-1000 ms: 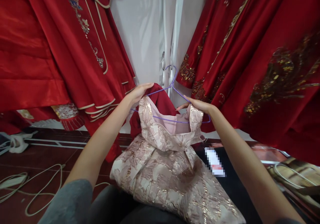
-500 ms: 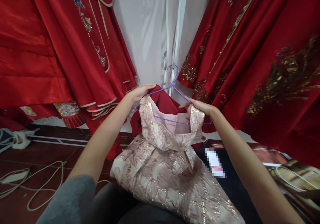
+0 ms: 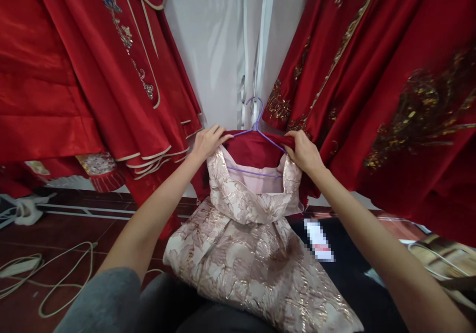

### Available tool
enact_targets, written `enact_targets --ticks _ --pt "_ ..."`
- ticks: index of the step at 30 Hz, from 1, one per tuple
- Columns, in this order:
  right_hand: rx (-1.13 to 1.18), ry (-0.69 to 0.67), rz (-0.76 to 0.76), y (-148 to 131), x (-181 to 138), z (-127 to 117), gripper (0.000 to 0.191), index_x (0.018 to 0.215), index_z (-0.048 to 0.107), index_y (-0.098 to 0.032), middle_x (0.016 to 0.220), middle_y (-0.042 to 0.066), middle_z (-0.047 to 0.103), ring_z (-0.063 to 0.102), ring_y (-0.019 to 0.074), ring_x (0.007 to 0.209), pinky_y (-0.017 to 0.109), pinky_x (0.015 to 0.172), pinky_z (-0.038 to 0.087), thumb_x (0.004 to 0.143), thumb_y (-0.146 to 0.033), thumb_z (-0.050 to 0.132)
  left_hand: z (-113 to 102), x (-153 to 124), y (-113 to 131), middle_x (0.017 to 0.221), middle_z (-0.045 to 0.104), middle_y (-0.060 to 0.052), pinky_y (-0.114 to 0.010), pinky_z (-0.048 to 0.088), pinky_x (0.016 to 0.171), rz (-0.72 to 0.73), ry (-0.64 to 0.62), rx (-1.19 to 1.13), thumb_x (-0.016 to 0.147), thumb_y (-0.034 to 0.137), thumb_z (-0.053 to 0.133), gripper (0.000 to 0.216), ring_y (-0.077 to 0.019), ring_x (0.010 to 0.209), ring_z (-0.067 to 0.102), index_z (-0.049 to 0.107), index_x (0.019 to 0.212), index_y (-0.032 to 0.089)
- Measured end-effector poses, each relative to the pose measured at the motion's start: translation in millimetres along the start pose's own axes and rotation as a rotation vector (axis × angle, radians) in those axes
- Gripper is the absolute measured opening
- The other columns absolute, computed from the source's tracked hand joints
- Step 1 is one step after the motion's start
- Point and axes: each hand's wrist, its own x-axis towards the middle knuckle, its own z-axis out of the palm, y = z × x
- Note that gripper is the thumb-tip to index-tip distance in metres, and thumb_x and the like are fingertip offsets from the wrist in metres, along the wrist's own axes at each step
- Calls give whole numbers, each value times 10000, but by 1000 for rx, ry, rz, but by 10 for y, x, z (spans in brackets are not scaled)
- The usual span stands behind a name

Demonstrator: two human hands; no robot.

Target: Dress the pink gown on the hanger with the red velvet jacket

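Observation:
A pale pink brocade dress (image 3: 245, 253) with gold threads lies over my lap, its wide straps on a purple hanger (image 3: 259, 109). Behind its neckline a piece of red cloth (image 3: 256, 147) is pulled taut across the hanger's sloping arms. My left hand (image 3: 208, 143) pinches the cloth's upper edge at the left shoulder, just above the strap. At the right shoulder my right hand (image 3: 305, 150) is closed on the other end of that edge, fingers curled beside the strap. The hanger's outer ends are hidden by hands and cloth.
Red embroidered garments hang at left (image 3: 137, 75) and right (image 3: 345, 90). Between them stands a pale panel (image 3: 204, 40) with white uprights. A looped cable (image 3: 67, 273) and a pale shoe (image 3: 29, 211) are on the dark floor. A blurred label (image 3: 319, 240) lies at right.
Both hands have closed on the red cloth. Its edge has come up over the hanger's arms and is now spread taut, where before it bunched behind the neckline.

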Motion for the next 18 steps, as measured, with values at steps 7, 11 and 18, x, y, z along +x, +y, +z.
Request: enact_targets --ticks 7,11,18 --pt "-31 -57 -21 257 -247 -251 421 1099 573 -167 1019 128 507 528 286 979 422 847 471 706 -68 458 -282 -72 -291 928 648 -82 -274 342 669 56 -120 207 857 588 467 418 -230 875 589 618 912 202" --pt "-86 -59 32 238 -350 -421 414 1048 621 -203 971 117 549 535 295 950 434 813 473 689 -73 459 -370 -140 -428 876 662 -89 -277 357 667 -41 -186 304 824 600 506 418 -251 861 609 602 868 195" --pt "-307 -163 364 -59 -417 -784 298 952 682 -240 955 123 597 592 327 856 354 544 428 693 -159 559 -357 -342 -293 1041 635 -118 -310 392 670 -110 -125 372 861 331 510 242 -275 901 626 532 1054 186"
